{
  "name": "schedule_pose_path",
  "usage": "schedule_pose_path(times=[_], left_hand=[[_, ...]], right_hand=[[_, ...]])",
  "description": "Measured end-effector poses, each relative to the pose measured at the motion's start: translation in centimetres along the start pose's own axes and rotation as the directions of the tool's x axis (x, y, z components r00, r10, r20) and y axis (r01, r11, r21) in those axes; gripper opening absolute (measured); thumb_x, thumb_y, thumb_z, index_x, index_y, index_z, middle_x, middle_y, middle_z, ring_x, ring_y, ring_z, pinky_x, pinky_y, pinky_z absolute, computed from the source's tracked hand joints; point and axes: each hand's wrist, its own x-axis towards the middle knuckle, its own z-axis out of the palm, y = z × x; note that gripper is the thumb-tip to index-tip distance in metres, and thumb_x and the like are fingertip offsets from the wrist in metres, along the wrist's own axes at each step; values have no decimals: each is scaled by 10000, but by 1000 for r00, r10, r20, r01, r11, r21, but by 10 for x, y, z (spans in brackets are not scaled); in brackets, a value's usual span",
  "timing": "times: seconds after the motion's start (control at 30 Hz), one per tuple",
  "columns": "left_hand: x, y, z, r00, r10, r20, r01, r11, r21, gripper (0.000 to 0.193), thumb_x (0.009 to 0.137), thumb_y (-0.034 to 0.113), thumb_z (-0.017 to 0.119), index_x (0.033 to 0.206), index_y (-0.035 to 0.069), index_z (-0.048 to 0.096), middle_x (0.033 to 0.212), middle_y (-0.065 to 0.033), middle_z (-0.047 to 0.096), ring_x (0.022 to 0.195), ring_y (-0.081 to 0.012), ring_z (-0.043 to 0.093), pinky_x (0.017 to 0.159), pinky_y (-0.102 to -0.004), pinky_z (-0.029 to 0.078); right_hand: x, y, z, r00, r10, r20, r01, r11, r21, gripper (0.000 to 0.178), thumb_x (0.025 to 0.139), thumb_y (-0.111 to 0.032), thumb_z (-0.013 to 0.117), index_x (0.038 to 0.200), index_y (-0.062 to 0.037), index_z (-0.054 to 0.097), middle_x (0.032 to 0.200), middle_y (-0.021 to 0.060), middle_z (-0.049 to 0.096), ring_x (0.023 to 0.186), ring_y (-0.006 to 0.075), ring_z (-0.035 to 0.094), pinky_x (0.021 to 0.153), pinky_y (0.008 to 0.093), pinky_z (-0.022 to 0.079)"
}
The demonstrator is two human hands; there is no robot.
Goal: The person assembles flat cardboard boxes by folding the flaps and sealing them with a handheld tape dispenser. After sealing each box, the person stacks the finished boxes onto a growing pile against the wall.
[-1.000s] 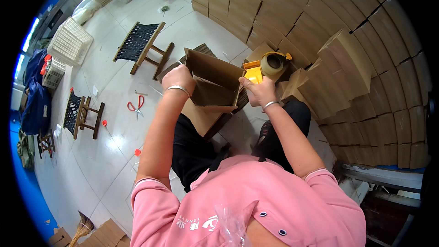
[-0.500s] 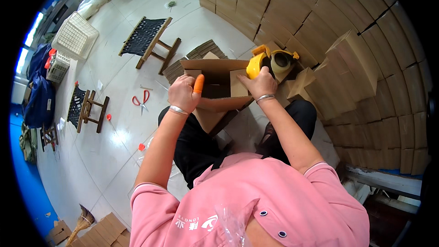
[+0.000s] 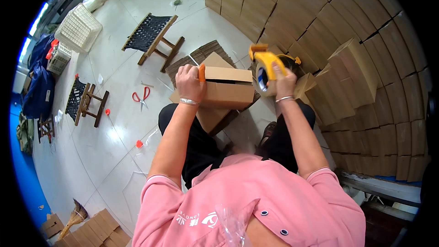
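A cardboard box (image 3: 231,96) stands in front of my knees, its top flaps folded inward with a dark gap between them. Pressed to its left end is my left hand (image 3: 190,83), fingers curled round the edge, an orange cover on one digit. My right hand (image 3: 284,82) grips a yellow tape dispenser (image 3: 270,59) by its handle, just right of the box and apart from it. A roll of tape sits in the dispenser. Behind it, partly hidden, lies another yellow dispenser (image 3: 296,60).
Flat cardboard sheets (image 3: 208,51) are stacked beyond the box. A wall of brown boxes (image 3: 297,9) fills the right side, with a loose box (image 3: 354,66) jutting out. Red scissors (image 3: 141,96), a folding stool (image 3: 148,34) and a smaller stool (image 3: 84,100) are on the tiled floor at left.
The box's raised flaps have been folded down over its opening. My right hand has moved right, off the box, and turned the tape dispenser. My left hand stays at the box's left end.
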Motion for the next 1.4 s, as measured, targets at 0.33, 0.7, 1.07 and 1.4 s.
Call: schedule_pose_path(times=[0.33, 0.7, 1.07, 1.4], left_hand=[[4, -26, 22, 803, -135, 581, 165, 986, 1, 615, 837, 230, 541, 1410, 90, 369, 1487, -170, 293, 1371, -360, 259, 1110, -459, 260], [2, -33, 0, 912, -87, 401, 222, 926, -304, 445, 858, 77, 565, 1299, 47, 509, 1355, -154, 481, 1285, -302, 417, 1077, -359, 335], [23, -5, -58, 357, -389, 849, 897, -111, -428, 291, 949, 244, 505, 977, -25, 611, 874, -124, 668, 745, -205, 676, 600, -313, 540], [15, 2, -37, 376, -301, 876, 848, -269, -457, 153, 939, 193, 546, 955, 51, 601, 817, -98, 668, 680, -195, 666, 586, -316, 537]], right_hand=[[-24, -65, 43, 680, -61, 731, -23, 994, 105, 347, 827, -300, 680, 912, 35, 649, 708, 53, 619, 508, 101, 554, 458, 230, 439], [1, -66, 40, 459, 190, 868, 89, 962, -258, 356, 818, -248, 624, 1012, 48, 598, 756, 95, 653, 658, 131, 631, 631, 249, 505], [-10, -42, 34, 633, -73, 771, 276, 951, -136, 332, 851, -292, 678, 826, 37, 639, 713, 2, 575, 649, 57, 487, 580, 219, 409], [-14, -41, 31, 639, -97, 763, 290, 949, -122, 317, 854, -273, 679, 802, 35, 629, 698, -2, 552, 655, 57, 472, 581, 216, 397]])
